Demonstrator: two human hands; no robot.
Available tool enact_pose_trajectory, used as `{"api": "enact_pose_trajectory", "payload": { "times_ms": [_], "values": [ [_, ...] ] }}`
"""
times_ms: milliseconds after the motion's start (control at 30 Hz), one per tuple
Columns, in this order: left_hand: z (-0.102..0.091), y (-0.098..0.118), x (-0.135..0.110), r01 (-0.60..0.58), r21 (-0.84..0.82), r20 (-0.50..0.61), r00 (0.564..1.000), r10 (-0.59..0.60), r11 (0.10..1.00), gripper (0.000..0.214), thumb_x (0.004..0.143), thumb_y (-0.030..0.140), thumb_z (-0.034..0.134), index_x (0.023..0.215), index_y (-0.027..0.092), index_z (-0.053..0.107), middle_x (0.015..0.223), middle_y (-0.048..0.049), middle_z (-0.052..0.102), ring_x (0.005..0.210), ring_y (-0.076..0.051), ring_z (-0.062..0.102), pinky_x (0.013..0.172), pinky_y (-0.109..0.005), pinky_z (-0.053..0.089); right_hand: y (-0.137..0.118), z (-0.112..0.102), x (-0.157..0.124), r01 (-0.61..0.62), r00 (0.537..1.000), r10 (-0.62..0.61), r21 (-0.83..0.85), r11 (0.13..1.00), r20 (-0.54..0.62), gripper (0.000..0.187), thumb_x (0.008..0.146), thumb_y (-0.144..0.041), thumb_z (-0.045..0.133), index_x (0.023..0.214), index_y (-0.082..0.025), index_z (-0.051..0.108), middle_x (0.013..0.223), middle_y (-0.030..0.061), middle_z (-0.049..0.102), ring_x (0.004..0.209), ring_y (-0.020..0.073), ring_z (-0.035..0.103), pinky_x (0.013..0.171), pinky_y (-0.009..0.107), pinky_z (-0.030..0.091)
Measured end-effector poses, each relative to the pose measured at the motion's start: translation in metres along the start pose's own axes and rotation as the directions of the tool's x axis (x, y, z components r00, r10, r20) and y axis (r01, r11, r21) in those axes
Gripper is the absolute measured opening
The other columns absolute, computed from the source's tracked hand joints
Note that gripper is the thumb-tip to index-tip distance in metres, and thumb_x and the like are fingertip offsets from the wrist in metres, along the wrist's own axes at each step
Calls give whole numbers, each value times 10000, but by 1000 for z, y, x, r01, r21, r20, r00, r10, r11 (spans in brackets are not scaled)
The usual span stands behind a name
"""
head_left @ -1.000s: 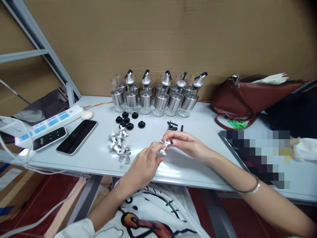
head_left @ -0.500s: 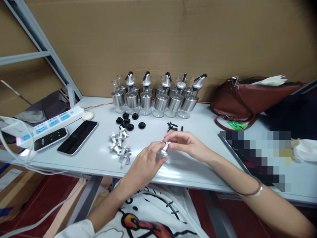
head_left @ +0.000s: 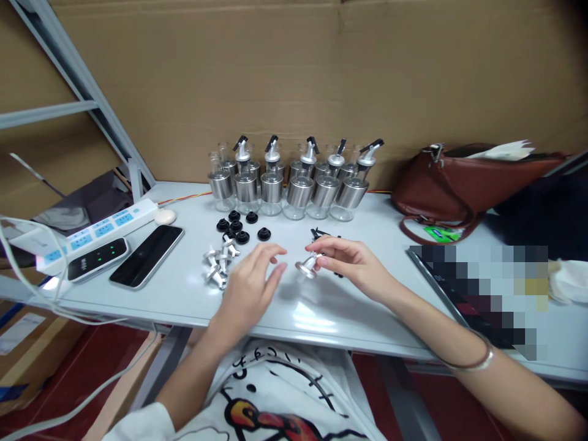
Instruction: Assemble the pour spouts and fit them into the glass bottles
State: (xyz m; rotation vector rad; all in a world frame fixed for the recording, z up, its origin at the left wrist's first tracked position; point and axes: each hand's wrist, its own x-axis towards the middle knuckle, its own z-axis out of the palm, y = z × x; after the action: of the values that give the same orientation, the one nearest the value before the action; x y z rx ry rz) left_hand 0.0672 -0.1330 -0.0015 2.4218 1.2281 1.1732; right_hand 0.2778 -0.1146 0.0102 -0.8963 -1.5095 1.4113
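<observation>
Pale tabletop (head_left: 193, 220) spreads before us, cardboard (head_left: 294, 73) behind. Our right hand (head_left: 356, 263) pinches a silver spout (head_left: 307, 268), its axis slanting from near left to far right; just left of it our left hand (head_left: 245, 282) hangs, fingers parted, holding nothing. Beyond stand glass bottles (head_left: 301, 193), some bearing black-levered pourers (head_left: 242, 153); far right, paper (head_left: 505, 149) pokes from a brown bag (head_left: 441, 177).

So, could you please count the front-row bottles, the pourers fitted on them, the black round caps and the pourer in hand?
Front-row bottles: 6
Fitted pourers: 5
Black round caps: 7
Held pourer, right hand: 1
Total: 19
</observation>
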Motion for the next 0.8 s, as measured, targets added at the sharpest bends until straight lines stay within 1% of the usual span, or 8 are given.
{"api": "enact_pose_trajectory", "payload": {
  "times_ms": [67,167,300,400,500,633,733,800],
  "values": [
    [-12,-3,14,40,159,6,999,-41,987,158,951,193,402,1073,184,503,1042,-47,615,936,-173,598,799,-293,469,-1,0,0,1,1000,-1,-11,1000,-16,174,754,-278,716,918,-221,711,813,6,667,710,108,622,724,257,509],
    [-28,-4,33,84,434,160,973,-168,897,179,931,160,432,1077,174,533,1039,-54,629,954,-218,607,762,-315,460,-3,0,0,11,999,-12,-27,1000,-53,193,730,-296,734,901,-210,711,805,14,665,697,120,619,699,271,511],
    [-38,-1,52,-35,630,360,899,-251,776,160,913,139,422,950,139,577,933,-69,642,848,-246,635,642,-315,445,-3,2,1,41,994,-44,-23,999,-98,198,715,-308,745,882,-208,706,805,15,665,684,118,613,665,260,503],
    [-36,-2,68,-80,688,410,863,-295,722,181,899,116,402,892,114,583,883,-97,649,813,-258,646,617,-314,440,-2,2,0,46,994,-45,4,999,-104,185,714,-297,750,866,-210,691,778,6,663,678,112,617,656,249,498],
    [-27,-9,83,-120,699,459,832,-313,705,196,881,97,397,911,83,589,916,-150,655,832,-274,655,620,-317,449,-1,2,0,44,992,-39,36,998,-116,194,705,-292,761,850,-209,662,707,-10,647,658,113,616,646,249,494],
    [-14,-28,93,-168,679,503,816,-286,715,255,841,37,372,948,76,599,935,-168,664,857,-278,661,632,-321,457,-1,1,1,35,991,-31,22,999,-131,220,698,-314,764,850,-203,649,690,-10,640,650,121,616,645,264,495],
    [-9,-42,94,-197,638,547,797,-257,745,254,884,118,365,907,93,617,947,-154,674,854,-251,659,656,-305,458,-2,1,1,29,989,-29,-4,1000,-145,251,690,-344,765,855,-196,648,695,-1,644,653,134,620,653,285,503],
    [-9,-47,92,-193,618,540,808,-233,762,254,892,153,369,920,102,616,951,-138,674,850,-232,653,669,-291,452,-2,1,1,26,988,-27,-9,1000,-149,265,686,-355,767,858,-193,648,691,4,648,651,139,623,651,292,506]
  ]
}}
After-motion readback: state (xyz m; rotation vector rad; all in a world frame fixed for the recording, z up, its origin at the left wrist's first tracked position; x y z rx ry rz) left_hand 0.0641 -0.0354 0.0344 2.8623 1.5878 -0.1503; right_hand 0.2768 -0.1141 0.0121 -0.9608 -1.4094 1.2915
